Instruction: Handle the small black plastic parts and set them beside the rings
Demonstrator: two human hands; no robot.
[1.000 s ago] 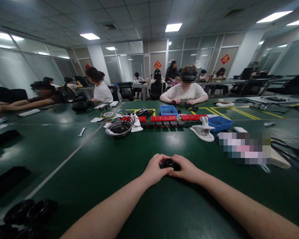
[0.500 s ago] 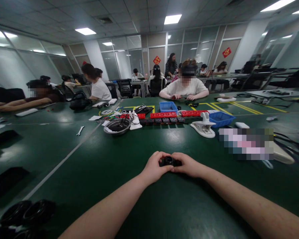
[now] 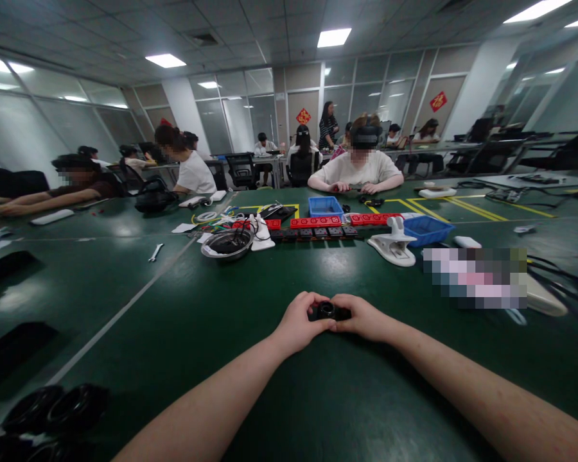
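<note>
A small glossy black part with a round, ring-shaped opening [image 3: 326,310] is between my two hands, low over the green table [image 3: 212,391]. Its exact kind I cannot make out. My left hand [image 3: 302,321] is closed round its left side, thumb in front and fingers behind. From the right, my right hand [image 3: 359,317] grips it the same way. The two thumbs nearly meet at the front, and the hands cover much of the part's sides.
Several black ring-shaped parts [image 3: 77,410] lie at the near left. Farther off are a wrench [image 3: 156,253], a metal bowl [image 3: 226,244], red socket strips [image 3: 315,222], a white clamp stand [image 3: 395,242] and a blue tray [image 3: 426,230]. A person [image 3: 359,170] sits opposite.
My hands and the black part stay almost where they were. In the background, the standing person in stripes has shifted slightly left and is more upright.
</note>
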